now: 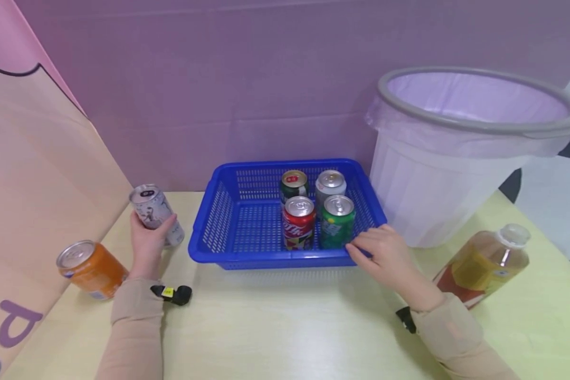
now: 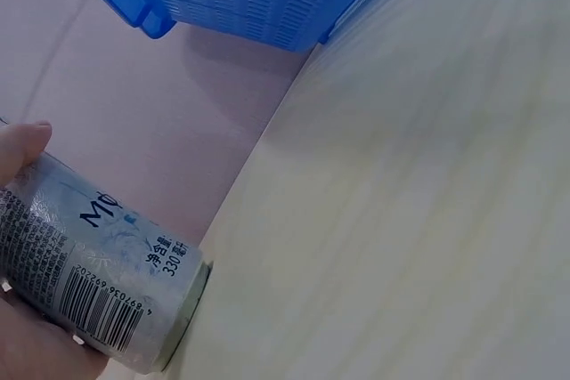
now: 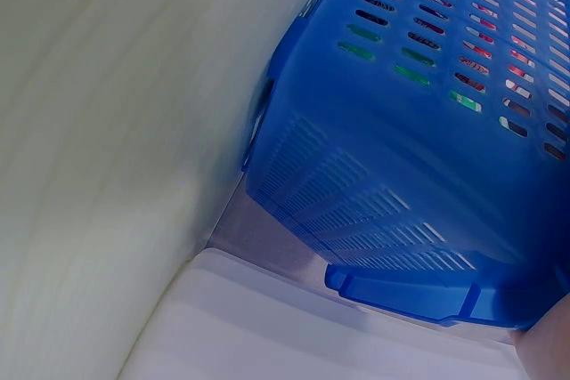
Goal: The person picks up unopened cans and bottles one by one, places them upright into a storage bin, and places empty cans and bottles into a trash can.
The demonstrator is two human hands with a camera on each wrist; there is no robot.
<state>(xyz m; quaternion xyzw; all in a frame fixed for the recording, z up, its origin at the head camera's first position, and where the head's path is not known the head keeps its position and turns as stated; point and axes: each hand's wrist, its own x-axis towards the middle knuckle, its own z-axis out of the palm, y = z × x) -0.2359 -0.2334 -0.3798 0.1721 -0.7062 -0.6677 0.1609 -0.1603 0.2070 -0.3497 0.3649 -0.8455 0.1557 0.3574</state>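
Observation:
My left hand (image 1: 146, 245) grips a silver-white drink can (image 1: 154, 207) left of the blue basket, thumb on one side and fingers round the other. In the left wrist view the base of that can (image 2: 134, 282) is right at the tabletop. My right hand (image 1: 385, 258) holds the front right corner of the blue plastic basket (image 1: 261, 257), thumb and curled fingers at its rim. Inside the basket's right half stand a red can (image 1: 298, 224), a green can (image 1: 337, 224), a dark can with a gold top (image 1: 294, 184) and a silver-white can (image 1: 331, 184).
An orange can (image 1: 95, 270) stands beside my left wrist. A large white bin (image 1: 420, 184) with a grey rim and clear liner is right of the basket. Near my right forearm is a bottle of amber liquid (image 1: 484, 264). A purple-covered wall (image 1: 228, 95) rises behind the table.

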